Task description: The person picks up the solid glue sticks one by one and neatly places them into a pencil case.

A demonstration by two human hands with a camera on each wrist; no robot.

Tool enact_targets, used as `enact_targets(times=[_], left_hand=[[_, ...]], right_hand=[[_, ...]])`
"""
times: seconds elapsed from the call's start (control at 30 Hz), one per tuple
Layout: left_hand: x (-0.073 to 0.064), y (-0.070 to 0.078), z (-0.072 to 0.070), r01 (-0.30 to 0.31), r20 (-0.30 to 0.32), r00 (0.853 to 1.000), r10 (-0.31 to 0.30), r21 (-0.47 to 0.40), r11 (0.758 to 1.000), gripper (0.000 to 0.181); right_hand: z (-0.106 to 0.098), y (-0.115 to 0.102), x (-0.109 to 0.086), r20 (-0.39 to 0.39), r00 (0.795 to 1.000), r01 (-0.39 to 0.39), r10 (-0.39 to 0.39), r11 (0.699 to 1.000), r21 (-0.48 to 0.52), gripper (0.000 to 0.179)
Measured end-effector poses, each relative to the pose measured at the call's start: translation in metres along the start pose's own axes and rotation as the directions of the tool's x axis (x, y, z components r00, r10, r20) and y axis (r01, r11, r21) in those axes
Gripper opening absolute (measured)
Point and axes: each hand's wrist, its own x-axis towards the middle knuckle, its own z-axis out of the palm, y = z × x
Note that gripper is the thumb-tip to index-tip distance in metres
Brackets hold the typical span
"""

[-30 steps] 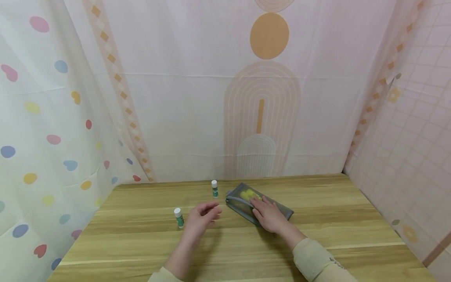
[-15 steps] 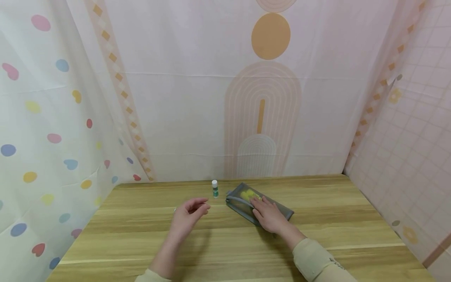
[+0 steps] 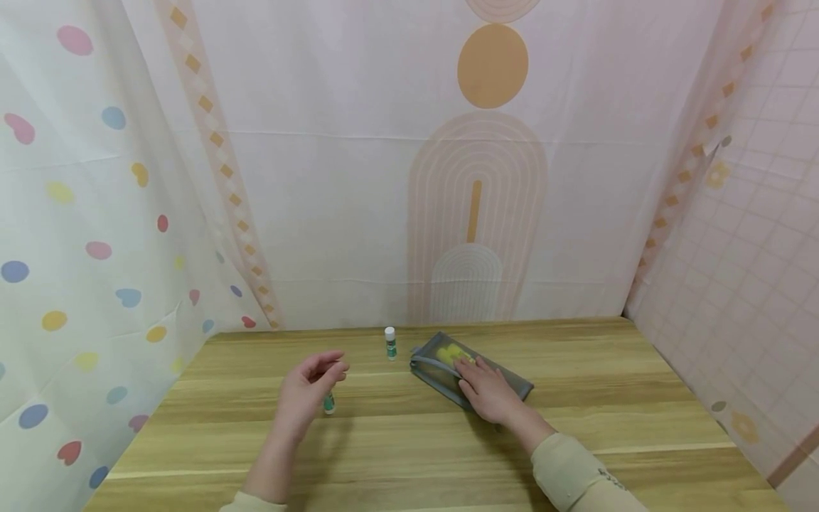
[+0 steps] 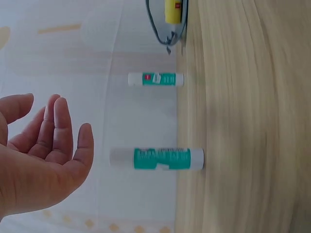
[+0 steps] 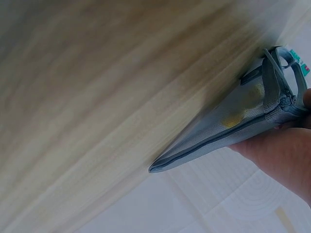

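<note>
My left hand [image 3: 310, 387] hovers over the table with its fingers loosely bent and nothing between them. Partly behind it in the head view stands a glue stick [image 4: 163, 159] with a green label and white cap, apart from the fingers. A second, similar glue stick [image 3: 391, 344] stands upright farther back. To its right lies a grey mesh zip pouch [image 3: 505, 373], its mouth gaping toward the left. Yellow items [image 3: 451, 353] show through the mesh; their kind is unclear. My right hand [image 3: 489, 391] rests on the pouch with fingers extended; some fingertips are hidden in the right wrist view.
The wooden table [image 3: 409, 455] reaches back to a patterned curtain [image 3: 333, 213]. A dotted curtain [image 3: 70, 284] hangs on the left, and a checked one [image 3: 755, 249] on the right.
My left hand has moved left, passing in front of the nearer glue stick, which still stands on the table. The right hand and pouch stay in place.
</note>
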Motion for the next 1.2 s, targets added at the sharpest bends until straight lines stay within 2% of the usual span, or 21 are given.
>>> enact_targets(times=[0.33,0.6,0.7,0.9,1.0,1.2], left_hand=[[0.004,-0.012,-0.022,0.048,-0.060,0.997,-0.052,-0.062,0.997,0.035],[0.006,-0.021,-0.034,0.092,-0.127,0.987,-0.099,-0.060,0.994,0.039],[0.006,-0.023,-0.038,0.119,-0.144,0.982,-0.121,-0.025,0.993,0.040],[0.006,-0.030,-0.043,0.127,-0.120,0.986,-0.115,0.099,0.987,0.041],[0.006,-0.034,-0.042,0.111,-0.083,0.991,-0.100,0.134,0.985,0.046],[0.006,-0.043,-0.038,0.111,-0.002,0.994,-0.113,0.210,0.971,0.063]], right_hand=[[0.001,0.000,0.000,0.002,1.000,0.004,-0.004,1.000,-0.007,0.044],[0.000,-0.001,-0.001,0.003,1.000,0.005,-0.005,1.000,0.003,0.043],[0.000,0.000,-0.001,0.005,1.000,0.003,-0.003,1.000,0.000,0.044],[-0.001,0.000,0.000,-0.003,1.000,0.007,-0.007,1.000,-0.001,0.043],[0.000,0.000,0.000,0.000,1.000,0.004,-0.004,1.000,-0.004,0.043],[-0.001,0.000,0.001,0.000,1.000,0.016,-0.016,1.000,-0.007,0.043]])
